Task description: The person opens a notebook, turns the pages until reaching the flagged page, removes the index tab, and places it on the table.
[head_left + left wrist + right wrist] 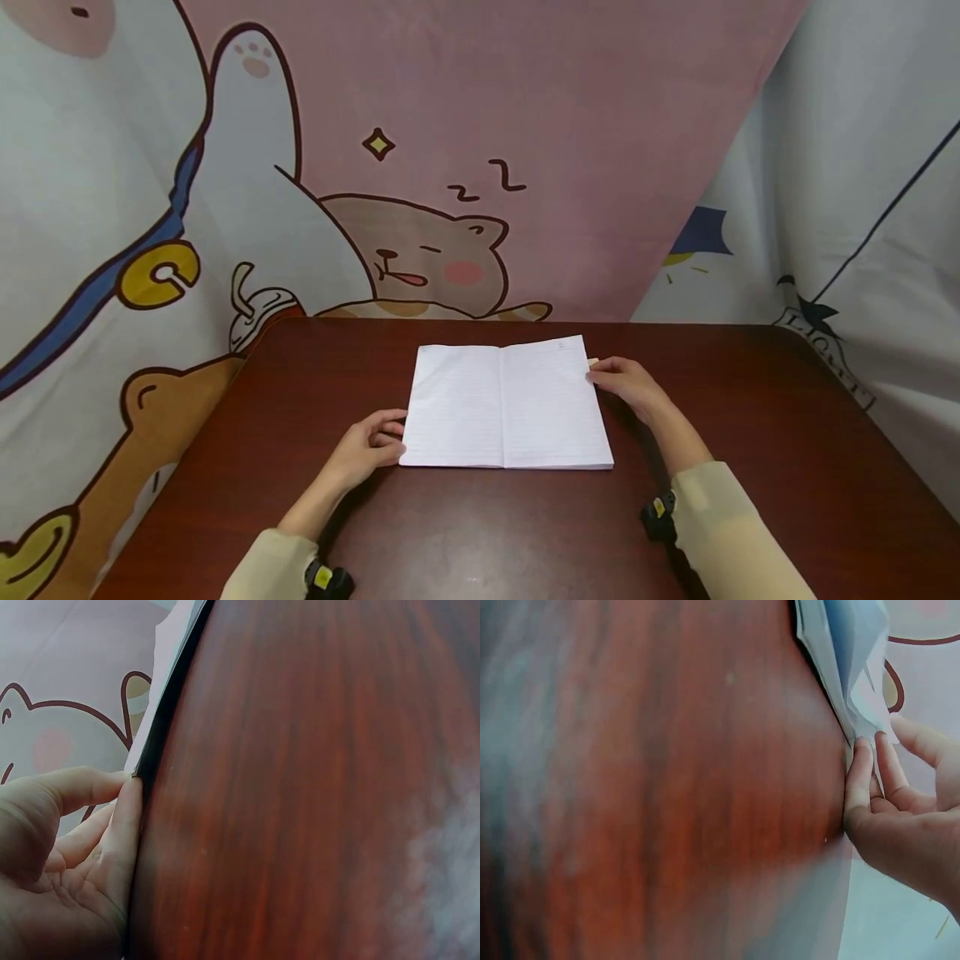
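Observation:
An open notebook with white, faintly ruled pages lies on the dark red-brown table. At its lower left corner my left hand pinches the edge; in the left wrist view the thumb and a finger meet at the notebook's corner. My right hand holds pages at the right edge, near the top. Seen from the right wrist, the fingertips sit among the slightly fanned pages, with the thumb on the other side. The right page's upper corner rises a little.
The wooden table extends around the notebook on all sides. Behind it hangs a cloth printed with cartoon animals, and a pale curtain hangs at the right. Dark wrist cameras sit at both cuffs.

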Demonstrator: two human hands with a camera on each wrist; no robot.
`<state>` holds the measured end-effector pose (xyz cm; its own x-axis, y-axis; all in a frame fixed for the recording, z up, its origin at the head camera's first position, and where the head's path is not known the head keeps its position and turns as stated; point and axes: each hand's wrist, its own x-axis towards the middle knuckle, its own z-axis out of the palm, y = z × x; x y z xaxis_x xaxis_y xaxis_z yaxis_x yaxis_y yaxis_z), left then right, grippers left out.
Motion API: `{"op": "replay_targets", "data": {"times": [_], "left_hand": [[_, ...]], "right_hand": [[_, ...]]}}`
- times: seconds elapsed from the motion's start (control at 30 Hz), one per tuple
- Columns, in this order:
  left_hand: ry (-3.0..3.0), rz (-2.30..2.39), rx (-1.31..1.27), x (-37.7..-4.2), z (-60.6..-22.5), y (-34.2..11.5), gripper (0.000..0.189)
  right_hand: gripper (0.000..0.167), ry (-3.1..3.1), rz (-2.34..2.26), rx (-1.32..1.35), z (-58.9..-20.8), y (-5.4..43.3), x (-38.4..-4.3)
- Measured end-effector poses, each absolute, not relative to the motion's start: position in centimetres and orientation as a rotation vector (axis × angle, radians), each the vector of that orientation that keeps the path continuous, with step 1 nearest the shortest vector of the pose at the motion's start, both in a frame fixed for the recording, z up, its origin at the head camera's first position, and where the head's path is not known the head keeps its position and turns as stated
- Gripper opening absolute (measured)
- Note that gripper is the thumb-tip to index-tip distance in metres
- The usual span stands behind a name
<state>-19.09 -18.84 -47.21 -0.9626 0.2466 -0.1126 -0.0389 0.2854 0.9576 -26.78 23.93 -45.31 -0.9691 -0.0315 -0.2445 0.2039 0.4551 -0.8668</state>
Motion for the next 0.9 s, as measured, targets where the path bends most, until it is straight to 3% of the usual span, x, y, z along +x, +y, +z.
{"op": "replay_targets", "data": {"times": [0.57,0.9], "left_hand": [[2.342,1.704,0.191,-19.28,-47.29,-18.92,0.054],[2.327,1.705,0.197,-19.27,-47.32,-18.96,0.054]], "right_hand": [[0.031,2.590,-1.415,0.127,-45.33,23.79,-26.93],[0.035,2.569,-1.505,0.168,-44.82,23.51,-26.65]]}}
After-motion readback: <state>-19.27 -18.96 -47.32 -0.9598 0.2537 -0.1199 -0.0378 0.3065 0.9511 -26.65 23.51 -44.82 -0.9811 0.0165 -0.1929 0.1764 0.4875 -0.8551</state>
